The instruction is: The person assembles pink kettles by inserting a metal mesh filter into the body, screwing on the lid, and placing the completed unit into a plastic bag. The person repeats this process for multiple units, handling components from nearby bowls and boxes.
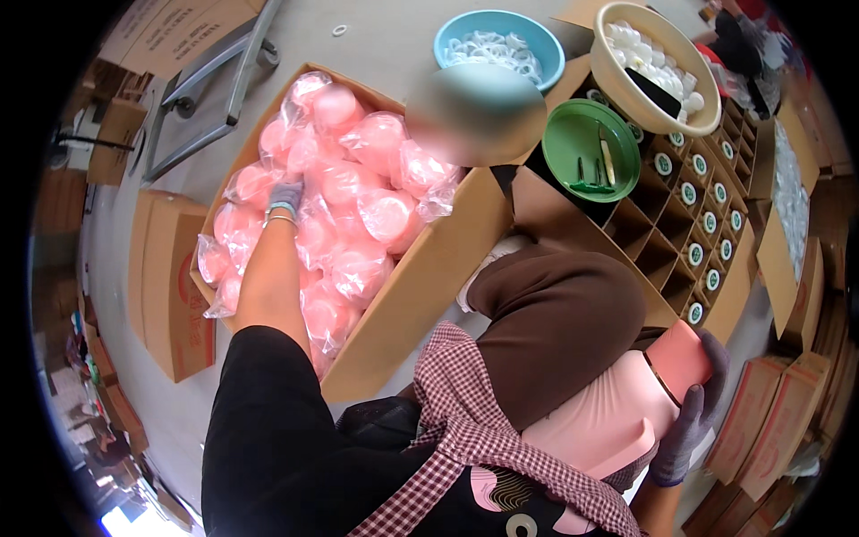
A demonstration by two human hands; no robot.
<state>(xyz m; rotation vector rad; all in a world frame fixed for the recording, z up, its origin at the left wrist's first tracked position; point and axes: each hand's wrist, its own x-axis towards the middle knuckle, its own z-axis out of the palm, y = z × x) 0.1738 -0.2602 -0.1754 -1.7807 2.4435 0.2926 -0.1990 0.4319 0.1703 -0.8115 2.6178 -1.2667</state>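
My left hand [286, 197], in a grey glove, reaches into a carton [429, 277] at the left. It touches the pink rounded plastic pieces [335, 183] there, each wrapped in clear film. Its fingertips are lost among the film, so whether they grip a piece cannot be seen. At the lower right my gloved right hand [693, 421] curls around the darker pink top [682, 358] of a pale pink jug [604, 416]. The jug lies tilted across my lap, its handle towards me.
A divided carton [658, 242] with several white-capped items stands ahead right. On it rest a green basin [559, 148] with tools and a cream basin [604, 80] of white parts. A blue basin [443, 54] holds clear rings. A metal cart frame [234, 98] is far left.
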